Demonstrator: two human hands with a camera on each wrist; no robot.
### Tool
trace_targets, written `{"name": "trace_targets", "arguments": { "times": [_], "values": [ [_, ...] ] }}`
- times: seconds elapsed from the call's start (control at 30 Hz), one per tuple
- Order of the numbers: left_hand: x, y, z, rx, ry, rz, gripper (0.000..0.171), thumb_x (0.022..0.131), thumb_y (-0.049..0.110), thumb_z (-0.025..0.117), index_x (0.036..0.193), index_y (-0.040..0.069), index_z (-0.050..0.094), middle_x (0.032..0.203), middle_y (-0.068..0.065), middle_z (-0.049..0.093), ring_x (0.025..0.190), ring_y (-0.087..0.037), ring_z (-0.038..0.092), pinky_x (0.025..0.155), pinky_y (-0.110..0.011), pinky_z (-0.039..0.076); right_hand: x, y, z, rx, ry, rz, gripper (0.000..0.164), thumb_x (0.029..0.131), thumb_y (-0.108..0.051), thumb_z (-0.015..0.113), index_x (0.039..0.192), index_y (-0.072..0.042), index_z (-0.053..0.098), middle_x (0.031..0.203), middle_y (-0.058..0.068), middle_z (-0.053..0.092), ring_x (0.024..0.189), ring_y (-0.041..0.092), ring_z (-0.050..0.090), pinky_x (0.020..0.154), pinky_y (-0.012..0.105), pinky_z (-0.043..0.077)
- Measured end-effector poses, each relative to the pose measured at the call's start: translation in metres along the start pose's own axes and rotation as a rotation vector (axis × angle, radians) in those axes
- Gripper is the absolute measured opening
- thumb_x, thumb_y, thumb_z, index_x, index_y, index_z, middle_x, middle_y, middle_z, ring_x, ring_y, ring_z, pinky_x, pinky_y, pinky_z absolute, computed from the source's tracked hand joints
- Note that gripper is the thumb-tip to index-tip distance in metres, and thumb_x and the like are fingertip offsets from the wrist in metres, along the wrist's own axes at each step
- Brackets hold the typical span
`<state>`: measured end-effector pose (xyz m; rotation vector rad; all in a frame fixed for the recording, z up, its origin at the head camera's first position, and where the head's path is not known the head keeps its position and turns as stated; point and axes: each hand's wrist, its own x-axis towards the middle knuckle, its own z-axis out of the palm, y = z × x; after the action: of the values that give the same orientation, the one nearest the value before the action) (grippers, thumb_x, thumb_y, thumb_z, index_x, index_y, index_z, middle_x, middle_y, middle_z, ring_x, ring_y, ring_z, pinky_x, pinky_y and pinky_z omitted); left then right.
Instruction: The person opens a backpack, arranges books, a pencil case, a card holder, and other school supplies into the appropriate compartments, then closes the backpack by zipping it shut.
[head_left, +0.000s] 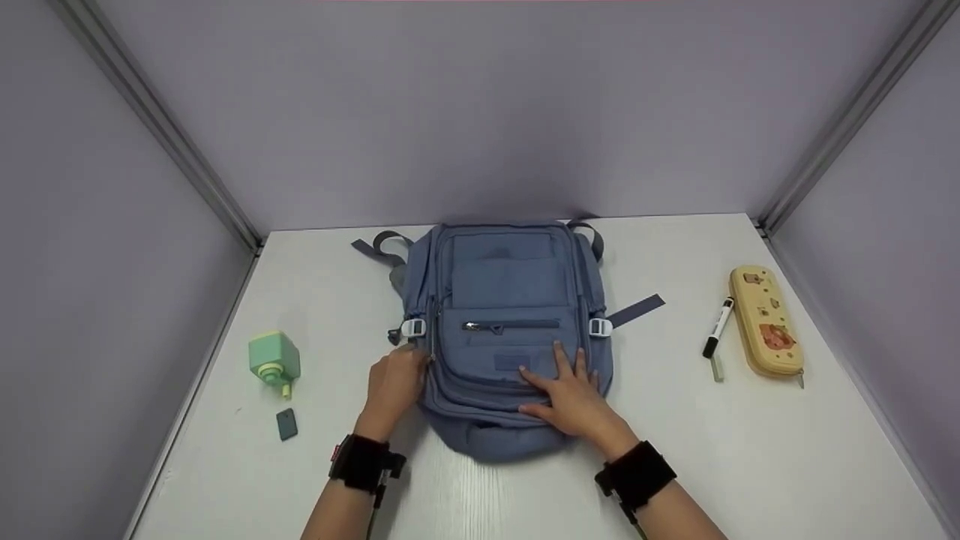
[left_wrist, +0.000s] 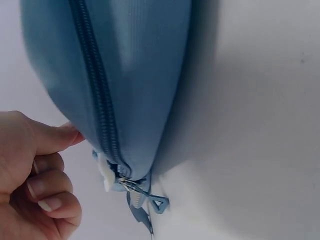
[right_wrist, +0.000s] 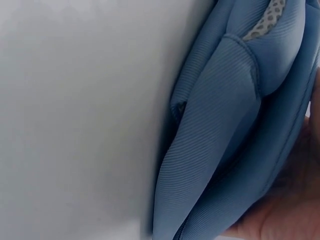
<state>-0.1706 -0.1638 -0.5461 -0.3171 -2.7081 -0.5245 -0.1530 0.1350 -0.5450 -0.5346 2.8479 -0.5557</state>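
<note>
A blue backpack (head_left: 504, 285) lies front side up on the white table, its straps spread out at the sides. At its left edge, below a white buckle (head_left: 413, 328), the left hand (head_left: 396, 377) pinches a zipper pull (head_left: 432, 358) between thumb and index finger. The left wrist view shows the other fingers of that hand (left_wrist: 37, 180) curled; the pinched tips are partly hidden by the fabric. A different zipper pull (left_wrist: 159, 204) hangs loose at the bag's side. With fingers spread, the right hand (head_left: 574, 401) rests on the lower right of the bag's front.
On the right lie a yellow pencil case (head_left: 766, 321), a black-and-white marker (head_left: 718, 328) and a small pale green stick (head_left: 718, 370). To the left are a mint-green box with yellow parts (head_left: 274, 358) and a small dark rectangular block (head_left: 286, 424). Grey panels (head_left: 495, 112) wall the table.
</note>
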Motion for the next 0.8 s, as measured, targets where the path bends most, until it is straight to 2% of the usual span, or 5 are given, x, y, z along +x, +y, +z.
{"name": "trace_targets", "arguments": {
  "times": [0.17,0.3,0.4,0.57,0.8],
  "values": [
    [-0.008,0.006,-0.011,-0.036,-0.049,-0.010,0.017,0.087,0.011,0.072,0.070,0.009,0.068,0.068,-0.006,0.061,0.058,-0.028,0.061,0.048,-0.043,0.047,0.000,-0.002,0.000,-0.010,0.005,0.012,0.064,0.085,-0.062,0.063,0.142,-0.033,0.053,0.159,0.027,0.009,0.136,0.063,0.000,0.096,0.079,0.018],
    [-0.015,0.011,-0.016,-0.043,-0.084,-0.013,0.011,0.087,0.010,0.073,0.076,0.010,0.074,0.067,-0.003,0.060,0.059,-0.024,0.061,0.049,-0.039,0.047,0.000,-0.003,0.001,-0.006,0.007,0.016,0.063,0.086,-0.062,0.063,0.141,-0.033,0.054,0.158,0.027,0.010,0.135,0.064,0.001,0.094,0.080,0.020],
    [-0.019,0.015,-0.019,-0.039,-0.085,0.005,0.007,0.086,0.008,0.073,0.080,0.010,0.076,0.067,-0.002,0.059,0.058,-0.023,0.061,0.048,-0.037,0.047,0.000,-0.003,0.002,-0.001,0.011,0.016,0.062,0.086,-0.061,0.063,0.141,-0.033,0.055,0.158,0.028,0.011,0.135,0.065,0.002,0.093,0.081,0.021],
    [-0.024,0.021,-0.023,-0.047,-0.074,0.040,0.008,0.084,0.008,0.075,0.077,0.011,0.075,0.068,-0.003,0.062,0.060,-0.025,0.062,0.049,-0.038,0.048,0.000,-0.003,0.003,-0.010,0.019,0.024,0.062,0.086,-0.061,0.063,0.141,-0.033,0.055,0.158,0.027,0.011,0.135,0.064,0.002,0.094,0.081,0.020],
    [-0.028,0.026,-0.033,-0.147,-0.127,0.059,0.005,0.084,0.005,0.075,0.080,0.008,0.076,0.075,-0.003,0.067,0.067,-0.022,0.065,0.058,-0.037,0.052,0.001,-0.004,0.004,-0.027,0.036,0.028,0.062,0.086,-0.063,0.061,0.141,-0.033,0.055,0.158,0.027,0.011,0.135,0.064,0.003,0.094,0.080,0.019]
  ]
}}
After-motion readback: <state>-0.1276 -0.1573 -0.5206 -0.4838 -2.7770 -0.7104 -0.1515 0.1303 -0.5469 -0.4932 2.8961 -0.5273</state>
